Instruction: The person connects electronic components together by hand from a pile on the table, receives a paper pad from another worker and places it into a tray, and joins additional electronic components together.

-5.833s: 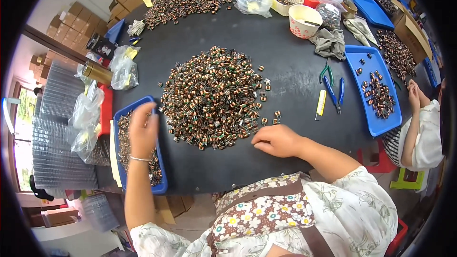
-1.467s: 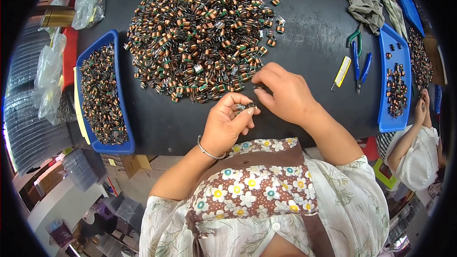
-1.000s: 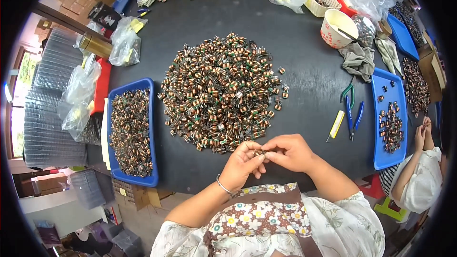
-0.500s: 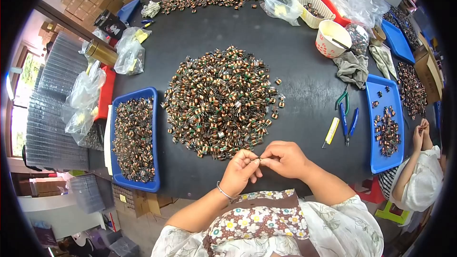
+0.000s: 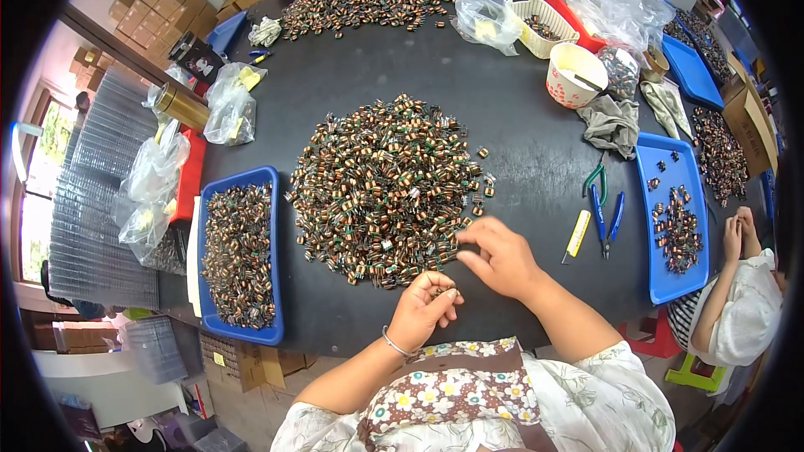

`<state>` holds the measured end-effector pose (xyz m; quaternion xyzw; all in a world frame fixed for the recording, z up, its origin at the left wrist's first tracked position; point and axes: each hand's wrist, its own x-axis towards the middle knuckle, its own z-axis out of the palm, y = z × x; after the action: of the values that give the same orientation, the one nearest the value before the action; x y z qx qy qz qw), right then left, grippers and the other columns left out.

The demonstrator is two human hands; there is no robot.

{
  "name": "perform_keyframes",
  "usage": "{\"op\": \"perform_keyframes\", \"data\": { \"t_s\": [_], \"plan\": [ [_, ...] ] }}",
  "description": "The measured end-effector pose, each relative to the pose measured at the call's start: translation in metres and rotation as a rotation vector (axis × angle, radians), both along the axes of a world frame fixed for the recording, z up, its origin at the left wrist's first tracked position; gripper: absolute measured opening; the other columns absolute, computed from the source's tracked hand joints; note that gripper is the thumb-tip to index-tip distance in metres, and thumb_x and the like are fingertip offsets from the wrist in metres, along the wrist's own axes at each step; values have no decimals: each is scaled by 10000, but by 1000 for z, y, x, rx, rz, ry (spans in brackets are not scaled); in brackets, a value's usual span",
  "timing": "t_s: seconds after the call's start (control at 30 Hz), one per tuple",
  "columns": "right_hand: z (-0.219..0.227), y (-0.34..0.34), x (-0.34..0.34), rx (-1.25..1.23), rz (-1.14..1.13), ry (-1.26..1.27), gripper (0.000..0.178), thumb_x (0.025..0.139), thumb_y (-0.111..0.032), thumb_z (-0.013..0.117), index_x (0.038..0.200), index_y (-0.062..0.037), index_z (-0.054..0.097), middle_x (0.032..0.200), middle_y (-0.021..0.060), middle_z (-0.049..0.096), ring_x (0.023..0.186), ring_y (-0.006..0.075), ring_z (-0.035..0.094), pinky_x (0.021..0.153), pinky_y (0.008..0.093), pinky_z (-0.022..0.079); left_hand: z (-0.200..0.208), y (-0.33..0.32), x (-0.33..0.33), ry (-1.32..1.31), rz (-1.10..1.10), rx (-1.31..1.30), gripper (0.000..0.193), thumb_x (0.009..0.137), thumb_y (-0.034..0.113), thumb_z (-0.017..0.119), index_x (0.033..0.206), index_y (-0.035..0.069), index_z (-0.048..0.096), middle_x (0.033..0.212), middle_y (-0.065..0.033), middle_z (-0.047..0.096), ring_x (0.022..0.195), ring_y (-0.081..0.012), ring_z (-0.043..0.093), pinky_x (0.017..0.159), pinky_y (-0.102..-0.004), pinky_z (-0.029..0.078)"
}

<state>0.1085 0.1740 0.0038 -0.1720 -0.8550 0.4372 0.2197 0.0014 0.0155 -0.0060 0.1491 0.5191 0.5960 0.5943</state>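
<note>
A broad heap of small copper-wound coils (image 5: pixel 385 184) with dark and green bodies and thin pins lies before me on the black table. At the heap's near edge, my left hand (image 5: pixel 423 310) is closed, fingertips pinched on a small coil (image 5: pixel 444 291) that is mostly covered. My right hand (image 5: pixel 502 261) is beside the heap's lower right edge, thumb and forefinger apart, with nothing visible between them. A blue tray (image 5: pixel 276 285) full of coils stands to the left.
At right lie a yellow-and-white slim tool (image 5: pixel 576 236), blue-handled cutters (image 5: pixel 606 222), green-handled pliers (image 5: pixel 595 177) and a blue tray (image 5: pixel 670 289) with some coils. Behind them are a grey cloth (image 5: pixel 610 124) and white tub (image 5: pixel 576 75). A co-worker's hands (image 5: pixel 739 234) are far right.
My hands were together at a small piece; now they are apart. The right hand has moved forward to the heap's edge and spread its fingers, while the left stays closed near its place.
</note>
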Motion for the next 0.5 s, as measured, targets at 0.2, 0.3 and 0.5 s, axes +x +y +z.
{"op": "perform_keyframes", "data": {
  "t_s": [0.2, 0.3, 0.5],
  "plan": [
    [-5, -3, -16, 209, -71, -201, 306, 724, -162, 690, 1009, -117, 588, 1031, 52, 526, 795, 241, 608, 682, 364, 504, 1, 0, 1, 44, -31, -23, 194, 870, 65, 552, 1057, 38, 508, 851, -67, 590, 616, -68, 536, 508, -178, 429],
    [-3, 0, -12, 189, -65, -216, 243, 723, -156, 688, 937, -109, 582, 989, 51, 538, 785, 250, 608, 674, 372, 502, 1, -4, 1, 65, -39, -36, 191, 862, 60, 565, 1050, 34, 543, 853, -57, 588, 632, -68, 544, 523, -178, 437],
    [-4, 5, 1, 202, -112, -150, 184, 722, -106, 679, 879, -71, 589, 870, 72, 576, 706, 240, 605, 623, 343, 492, 0, -6, 2, 76, -40, -55, 185, 868, 66, 565, 1048, 24, 567, 863, -54, 599, 640, -64, 544, 539, -186, 449]
  ]
}}
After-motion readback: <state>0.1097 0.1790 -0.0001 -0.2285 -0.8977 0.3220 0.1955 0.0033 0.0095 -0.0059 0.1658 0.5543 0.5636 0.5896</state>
